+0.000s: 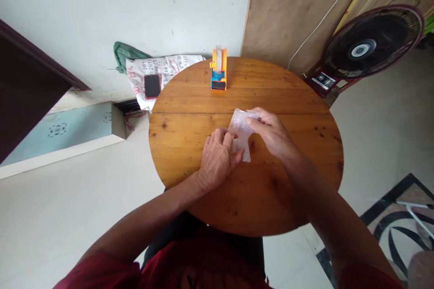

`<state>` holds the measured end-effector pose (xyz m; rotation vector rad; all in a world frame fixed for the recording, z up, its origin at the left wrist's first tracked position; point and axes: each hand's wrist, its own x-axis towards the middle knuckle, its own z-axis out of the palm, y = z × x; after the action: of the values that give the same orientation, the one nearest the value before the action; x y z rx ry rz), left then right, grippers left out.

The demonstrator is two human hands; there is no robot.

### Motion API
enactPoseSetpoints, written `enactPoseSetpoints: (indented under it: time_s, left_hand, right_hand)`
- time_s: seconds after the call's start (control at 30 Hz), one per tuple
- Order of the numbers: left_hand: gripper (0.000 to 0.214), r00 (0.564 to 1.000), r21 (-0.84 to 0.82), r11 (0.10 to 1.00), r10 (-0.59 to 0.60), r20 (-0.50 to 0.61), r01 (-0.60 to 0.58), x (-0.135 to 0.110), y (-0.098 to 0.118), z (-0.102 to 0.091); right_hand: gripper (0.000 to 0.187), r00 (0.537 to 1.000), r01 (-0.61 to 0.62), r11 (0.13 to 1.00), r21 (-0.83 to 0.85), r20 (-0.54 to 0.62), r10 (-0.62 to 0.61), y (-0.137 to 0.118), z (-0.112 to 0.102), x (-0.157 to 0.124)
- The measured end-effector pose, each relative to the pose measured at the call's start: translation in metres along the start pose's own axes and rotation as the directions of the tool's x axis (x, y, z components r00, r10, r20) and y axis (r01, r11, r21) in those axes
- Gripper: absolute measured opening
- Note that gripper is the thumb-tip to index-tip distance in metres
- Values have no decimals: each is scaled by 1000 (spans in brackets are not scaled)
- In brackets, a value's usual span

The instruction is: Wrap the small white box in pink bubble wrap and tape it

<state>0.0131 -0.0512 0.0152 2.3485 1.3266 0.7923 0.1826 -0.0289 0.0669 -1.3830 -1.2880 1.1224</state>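
A crinkled, translucent piece of plastic wrap [242, 123], which looks like bubble wrap, is held above the middle of the round wooden table [190, 131]. My right hand [273, 133] pinches its upper right corner between thumb and fingers. On the left side, my left hand [219, 156] has its fingers bent over the edge and the thumb against the lower part, closed on the same wrap. Part of the wrap is covered by the fingers. Whether anything lies inside it, I cannot tell.
An orange and blue tape dispenser [219, 70] with a roll of clear tape stands at the table's far edge. Beyond the table's left edge, a dark phone-like object [152, 86] lies on a printed white sack [172, 67]. A fan [366, 47] stands at the right.
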Motion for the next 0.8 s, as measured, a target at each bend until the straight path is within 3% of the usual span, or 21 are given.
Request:
enactPoseSetpoints:
  time_s: [0.13,0.27,0.47,0.63,0.8]
  left_hand:
    - [74,984,-178,976,-145,-103,125,-2,-9,16]
    - [93,987,-294,945,-157,-34,140,1,-18,28]
    - [70,981,-323,927,-168,95,190,3,-15,18]
    - [44,984,-299,940,-135,116,164,3,-12,11]
    - [35,985,-304,939,-134,105,160,2,-13,13]
  right_hand:
    - [22,996,36,999,-12,82,-35,1,-4,-5]
    - [18,988,88,996,1,128,-88,3,-6,-14]
    - [18,991,120,992,-27,68,-118,17,-5,-35]
    - [16,989,142,990,27,30,-142,29,0,-47]
    - [10,989,150,988,41,1,-150,35,11,-62]
